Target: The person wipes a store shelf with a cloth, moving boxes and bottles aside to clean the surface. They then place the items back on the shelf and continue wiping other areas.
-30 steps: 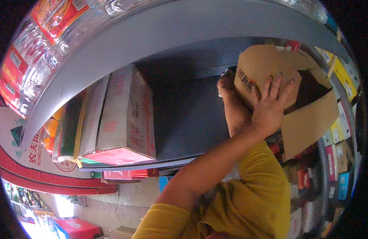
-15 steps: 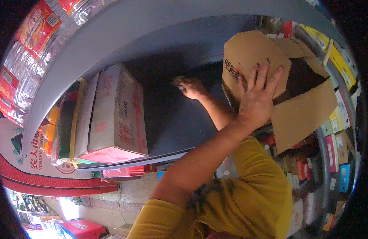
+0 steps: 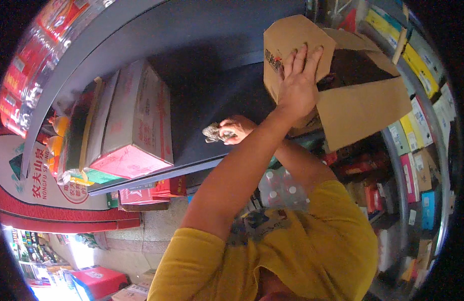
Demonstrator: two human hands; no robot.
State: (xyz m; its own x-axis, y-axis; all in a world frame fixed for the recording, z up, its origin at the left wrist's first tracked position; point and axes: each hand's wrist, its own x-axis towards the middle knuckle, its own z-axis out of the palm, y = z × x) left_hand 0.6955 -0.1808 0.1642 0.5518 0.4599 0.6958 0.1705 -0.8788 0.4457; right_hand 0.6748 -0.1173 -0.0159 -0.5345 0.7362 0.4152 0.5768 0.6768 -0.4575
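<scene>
My left hand [image 3: 298,90] lies with its fingers spread flat on the raised flap of an opened brown cardboard carton [image 3: 362,110] at the right end of a dark shelf [image 3: 191,105]. The carton's mouth faces right, and its inside is dark. Beneath my left forearm, my right arm reaches across to the left. My right hand [image 3: 236,129] is closed around a crumpled greyish rag [image 3: 212,132] near the shelf's front edge. Some of the rag is hidden in the fingers. Left of it stands a closed white carton [image 3: 136,120] with red print.
Bottles with orange caps [image 3: 56,145] and a dark green panel stand left of the white carton. Red-labelled packs [image 3: 21,95] line the upper left. Below the shelf are a red box [image 3: 169,189] and shrink-wrapped bottles [image 3: 282,190]. Racks of coloured boxes [image 3: 427,210] fill the right side.
My right hand has come from deeper on the shelf toward its front edge, with the rag now plainer to see. My left hand stays on the carton flap. The whole view has shifted.
</scene>
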